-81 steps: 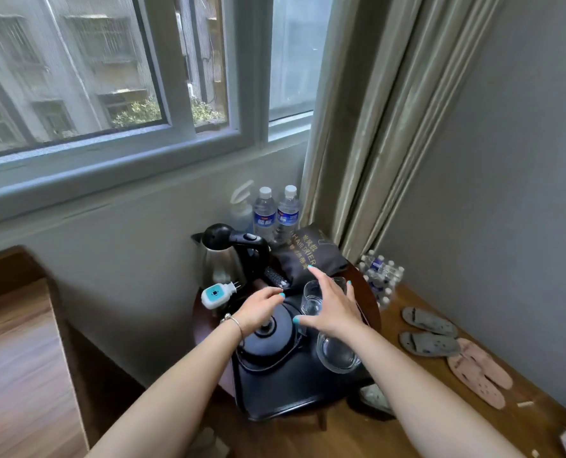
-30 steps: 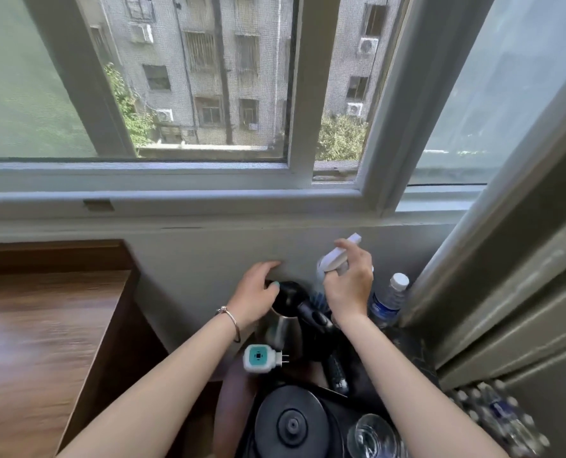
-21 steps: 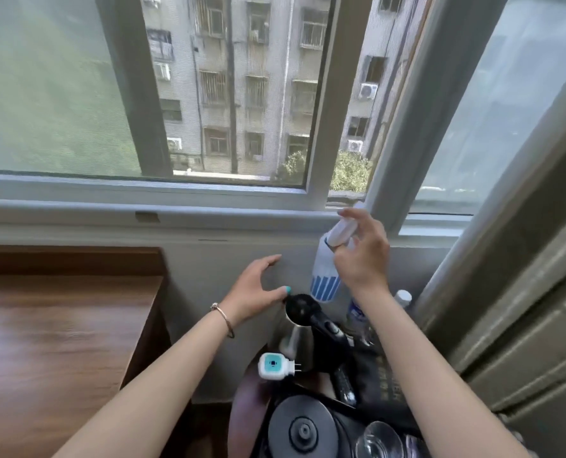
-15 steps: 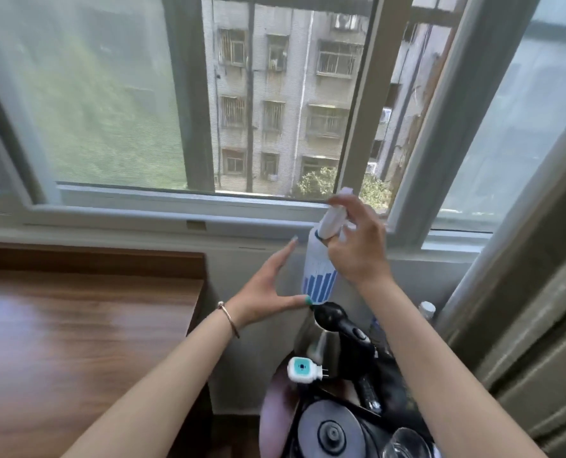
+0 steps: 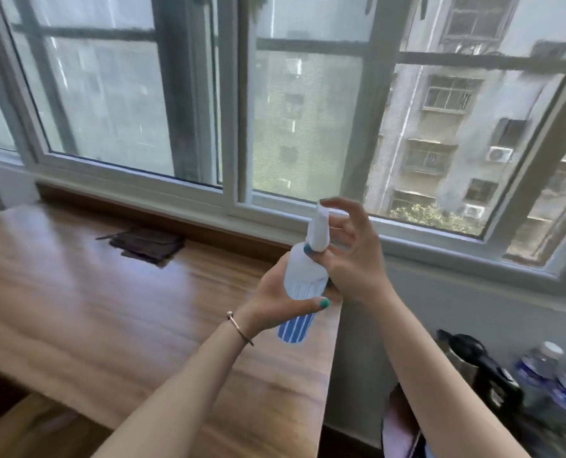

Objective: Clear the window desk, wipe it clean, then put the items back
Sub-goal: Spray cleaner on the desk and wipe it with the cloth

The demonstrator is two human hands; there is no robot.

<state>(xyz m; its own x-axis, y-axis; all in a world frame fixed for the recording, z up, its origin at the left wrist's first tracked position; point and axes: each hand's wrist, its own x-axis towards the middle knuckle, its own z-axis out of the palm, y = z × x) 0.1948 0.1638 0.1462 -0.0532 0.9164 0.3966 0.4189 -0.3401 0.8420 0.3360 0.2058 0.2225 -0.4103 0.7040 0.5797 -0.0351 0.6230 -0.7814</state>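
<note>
A white spray bottle (image 5: 303, 276) with blue stripes near its base hangs upright over the right end of the wooden window desk (image 5: 109, 309). My left hand (image 5: 275, 297) grips the bottle's body, thumb across the front. My right hand (image 5: 351, 256) is at the bottle's neck and white spray head, lower fingers curled round the neck, upper fingers raised loosely above the nozzle.
A dark flat item (image 5: 147, 244) lies on the desk near the window frame. Low at the right, on a small side table, stand a steel kettle with a black handle (image 5: 473, 361) and two water bottles (image 5: 546, 368). The sliding window (image 5: 275, 127) runs behind the desk.
The view has swung left from the side table to the desk. The spray bottle was lifted from behind the kettle and carried over the desk's right end; my left hand now grips its body.
</note>
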